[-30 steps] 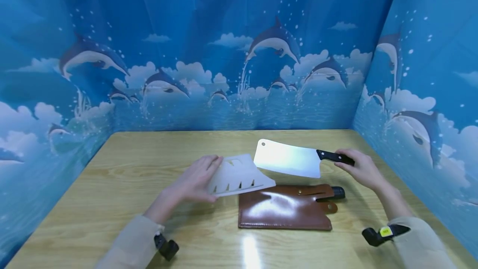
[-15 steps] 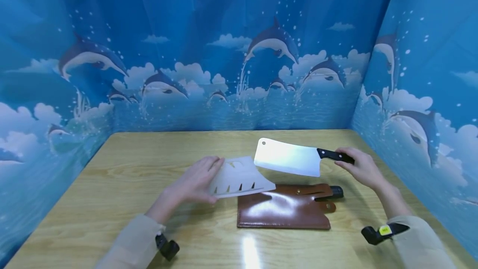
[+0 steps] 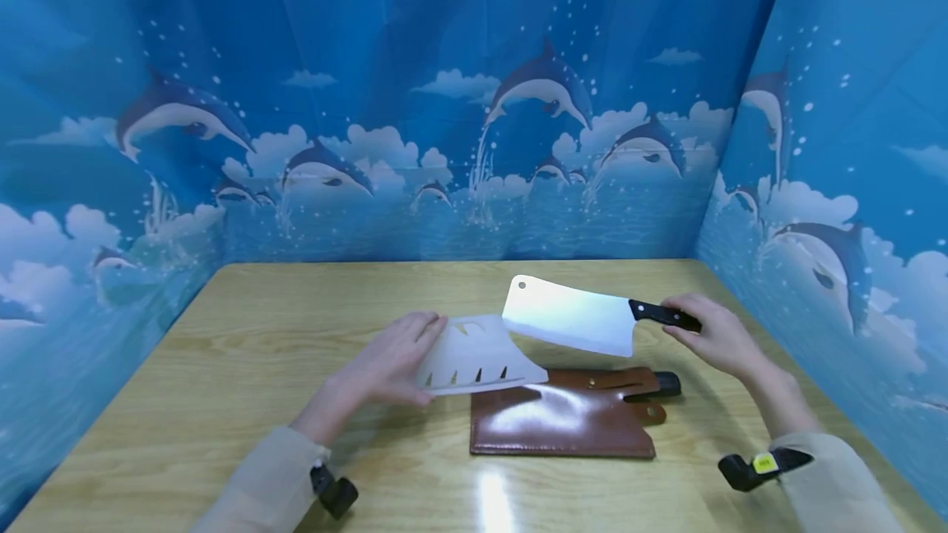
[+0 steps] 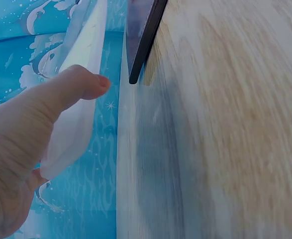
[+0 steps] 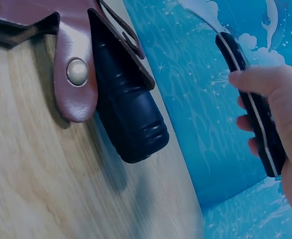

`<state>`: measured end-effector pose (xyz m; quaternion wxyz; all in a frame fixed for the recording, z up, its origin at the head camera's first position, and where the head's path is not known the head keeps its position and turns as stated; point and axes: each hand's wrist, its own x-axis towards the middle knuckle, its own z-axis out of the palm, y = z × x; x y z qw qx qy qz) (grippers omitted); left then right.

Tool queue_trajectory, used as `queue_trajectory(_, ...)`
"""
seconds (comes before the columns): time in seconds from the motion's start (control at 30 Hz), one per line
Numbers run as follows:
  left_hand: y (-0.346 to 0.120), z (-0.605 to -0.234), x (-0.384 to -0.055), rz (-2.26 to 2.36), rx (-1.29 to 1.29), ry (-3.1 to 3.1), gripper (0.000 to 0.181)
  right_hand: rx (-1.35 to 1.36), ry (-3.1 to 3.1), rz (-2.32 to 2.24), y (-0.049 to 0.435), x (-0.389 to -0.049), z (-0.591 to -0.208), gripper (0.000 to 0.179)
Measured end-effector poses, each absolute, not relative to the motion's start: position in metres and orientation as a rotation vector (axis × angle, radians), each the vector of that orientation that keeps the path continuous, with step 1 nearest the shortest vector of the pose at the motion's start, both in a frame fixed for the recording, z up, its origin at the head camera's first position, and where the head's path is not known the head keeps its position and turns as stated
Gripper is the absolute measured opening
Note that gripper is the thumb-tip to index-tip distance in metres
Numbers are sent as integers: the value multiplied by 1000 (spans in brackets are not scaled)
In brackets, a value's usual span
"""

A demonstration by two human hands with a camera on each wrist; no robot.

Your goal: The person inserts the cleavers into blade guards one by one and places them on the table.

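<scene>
My left hand (image 3: 388, 356) pinches the left end of a white plastic blade guard (image 3: 477, 356) with slots cut through it, held above the table. In the left wrist view the thumb (image 4: 81, 82) lies on one face of the guard (image 4: 68, 142), fingers behind it. My right hand (image 3: 714, 334) grips the black handle of a cleaver (image 3: 570, 312), its broad bright blade pointing left toward the guard's right end. The right wrist view shows fingers curled round that handle (image 5: 252, 109). Blade tip and guard lie close together in the head view; whether they touch, I cannot tell.
A brown leather sheath (image 3: 563, 426) with a black handle (image 3: 668, 383) sticking out lies on the wooden table (image 3: 296, 311) below the cleaver. Its snap strap (image 5: 76, 74) hangs loose. A blue dolphin-print curtain (image 3: 370, 105) closes off the back and sides.
Hands, guard and cleaver stay nearly where they were. The guard and cleaver sit very slightly lower in view, and the sheath lies still.
</scene>
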<state>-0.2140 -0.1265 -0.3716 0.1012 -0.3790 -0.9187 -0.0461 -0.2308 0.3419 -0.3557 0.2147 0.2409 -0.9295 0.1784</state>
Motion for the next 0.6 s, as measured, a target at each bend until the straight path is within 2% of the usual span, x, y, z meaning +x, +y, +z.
queue_trajectory(0.27,-130,-372,-214,-186,-1130,-2704,112,531,-2648,313,330,-227,-351,35)
queue_trajectory(0.6,-141,-368,-212,-230,-1164,-2635,111,628,-2467,277,326,-226,-358,39)
